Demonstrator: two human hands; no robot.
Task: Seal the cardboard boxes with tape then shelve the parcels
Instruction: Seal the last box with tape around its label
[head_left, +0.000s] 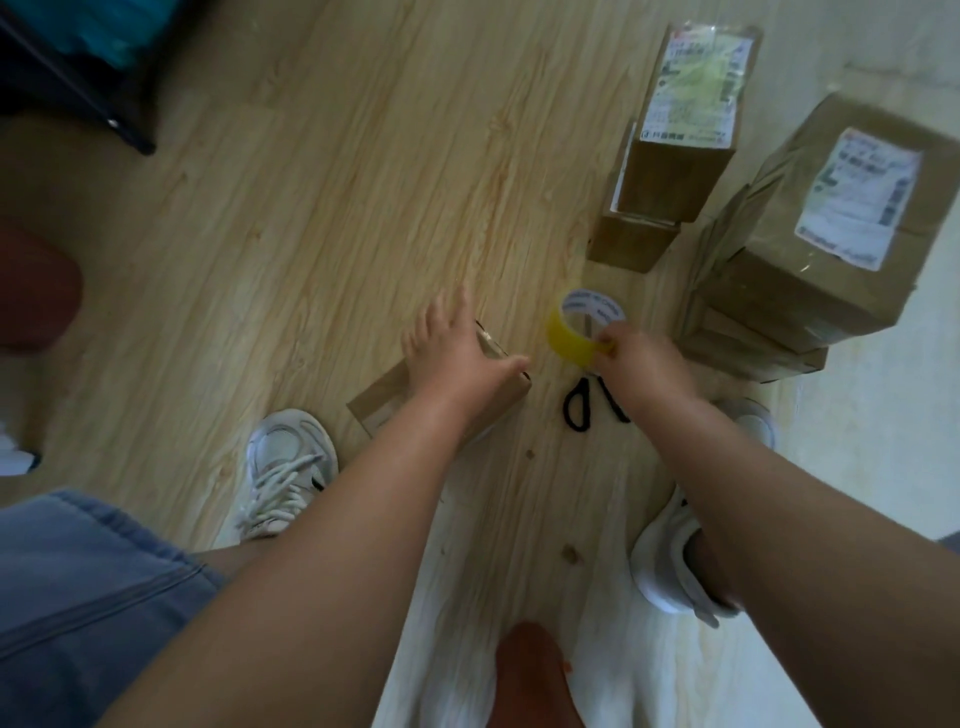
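L hand (457, 348) lies flat on small brown cardboard box (384, 405) on pale wood-grain floor (311, 208), fingers straight & spread apart. Just R of that box, R hand (639, 358) pinches roll of yellow packing tape (574, 338), thumb & fingers clamped on its rim. Black-handled scissors (582, 410) lie on floor just R of box, below the roll. Labelled brown parcels (810, 249) stacked further R of box & beyond it.

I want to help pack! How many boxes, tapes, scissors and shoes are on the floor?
Boxes: 5 at least. One is under the left hand, two are piled at the back, and the rest are in the right pile, whose lower ones blur together.
Tape: 1, in the right hand.
Scissors: 1
Shoes: 2
Total: 9 at least.
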